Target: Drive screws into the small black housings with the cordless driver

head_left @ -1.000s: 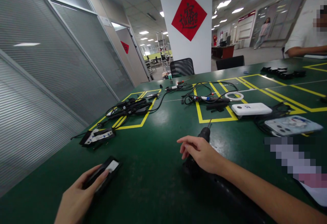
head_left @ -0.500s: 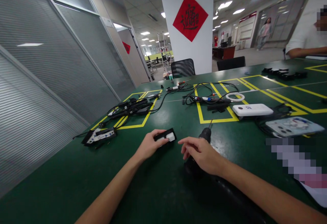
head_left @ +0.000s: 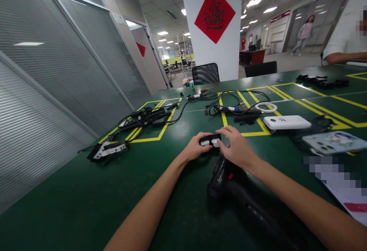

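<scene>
A small black rectangular housing with white pieces inside (head_left: pixel 214 142) is held up between both hands above the green table (head_left: pixel 114 201). My left hand (head_left: pixel 196 146) grips its left end, thumb along the near side. At the right end, my right hand (head_left: pixel 237 149) has its thumb and fingers closed on the same part. Right below my right hand lies a black cordless drill (head_left: pixel 219 182) with small red buttons. The front of the drill is hidden behind that hand.
Tangled black cables and tools (head_left: pixel 149 117) lie on the left, near a black-and-white part (head_left: pixel 107 151). On the right are a white power bank (head_left: pixel 286 122), a phone (head_left: pixel 338 142) and a white ring (head_left: pixel 266 107). A person (head_left: pixel 344 48) sits at the far right.
My left hand has carried the black housing to the right. My right hand has come off from above the drill and closed on the housing's right end.
</scene>
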Demonstrator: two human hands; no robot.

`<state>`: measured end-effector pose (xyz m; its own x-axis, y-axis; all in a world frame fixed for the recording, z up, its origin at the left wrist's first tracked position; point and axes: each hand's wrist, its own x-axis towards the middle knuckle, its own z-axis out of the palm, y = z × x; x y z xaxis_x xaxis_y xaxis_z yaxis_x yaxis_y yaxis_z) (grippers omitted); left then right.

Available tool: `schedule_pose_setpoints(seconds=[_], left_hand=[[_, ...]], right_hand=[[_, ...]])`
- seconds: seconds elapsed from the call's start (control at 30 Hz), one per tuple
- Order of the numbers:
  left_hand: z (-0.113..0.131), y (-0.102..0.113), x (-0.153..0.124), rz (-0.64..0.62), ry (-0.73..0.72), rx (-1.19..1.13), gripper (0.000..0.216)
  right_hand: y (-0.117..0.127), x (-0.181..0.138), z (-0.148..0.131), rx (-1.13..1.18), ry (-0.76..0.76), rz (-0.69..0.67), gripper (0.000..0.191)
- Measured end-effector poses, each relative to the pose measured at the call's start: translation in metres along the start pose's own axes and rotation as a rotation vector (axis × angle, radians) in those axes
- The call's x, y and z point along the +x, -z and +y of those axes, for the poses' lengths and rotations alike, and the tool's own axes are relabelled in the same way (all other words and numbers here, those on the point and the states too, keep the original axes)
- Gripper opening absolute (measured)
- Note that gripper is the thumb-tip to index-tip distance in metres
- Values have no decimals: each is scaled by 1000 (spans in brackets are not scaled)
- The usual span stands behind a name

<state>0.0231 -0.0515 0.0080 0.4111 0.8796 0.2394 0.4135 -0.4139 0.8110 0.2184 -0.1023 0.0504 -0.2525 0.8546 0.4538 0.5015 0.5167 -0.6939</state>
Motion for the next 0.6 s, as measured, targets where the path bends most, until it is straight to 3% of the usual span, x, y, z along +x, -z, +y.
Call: schedule_pose_setpoints(seconds=[0.13,0.27,0.6], left_hand=[[0,-2,-2,19,5,-24,54],[0,-3,-1,-3,24,-13,53],[0,-4,-3,9,-65,126,55]], right_hand=[[-14,19,20,-93,28,-84,32],[-26,23,29,-183,40,-147,21],[-26,27,32,-324,48,-220,23]])
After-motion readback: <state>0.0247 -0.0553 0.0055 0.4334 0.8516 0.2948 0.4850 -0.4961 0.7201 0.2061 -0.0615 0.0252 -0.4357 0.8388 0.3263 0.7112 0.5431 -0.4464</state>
